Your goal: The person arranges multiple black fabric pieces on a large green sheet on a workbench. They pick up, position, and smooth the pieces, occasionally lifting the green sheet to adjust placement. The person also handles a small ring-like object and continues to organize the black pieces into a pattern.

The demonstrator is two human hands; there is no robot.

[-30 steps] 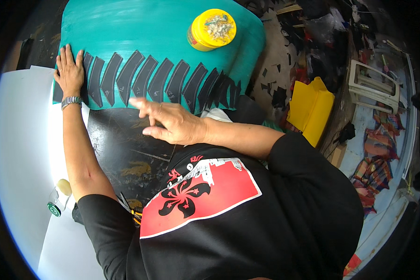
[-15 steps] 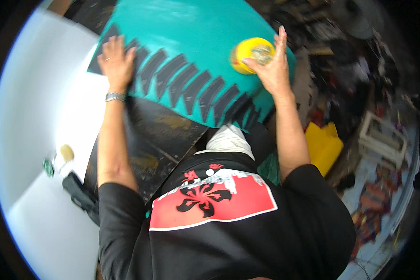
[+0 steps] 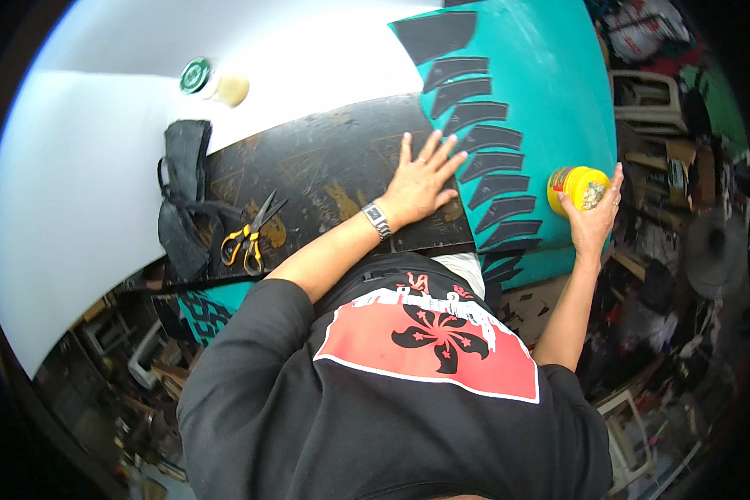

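My left hand (image 3: 425, 179) lies palm down with fingers spread on the black worktop (image 3: 308, 158), its fingertips at the edge of a green sheet (image 3: 550, 92). A row of curved dark grey cut pieces (image 3: 498, 165) runs down that edge, with a larger dark panel (image 3: 442, 35) at the far end. On the sheet's right side, my right hand (image 3: 592, 225) is wrapped round a yellow tub (image 3: 563, 188), thumb at its near side. The tub's end is crusted with a pale, lumpy residue.
Orange-handled scissors (image 3: 250, 237) lie partly open beside a black cloth bundle (image 3: 185, 192) at the left. A green-lidded jar (image 3: 196, 75) stands on the white surface (image 3: 100, 167). Stools (image 3: 646, 100) and clutter fill the floor at the right.
My view has turned left, bringing the scissors into sight. My left hand has come off the dark pieces onto the black worktop. My right hand still grips the yellow tub.
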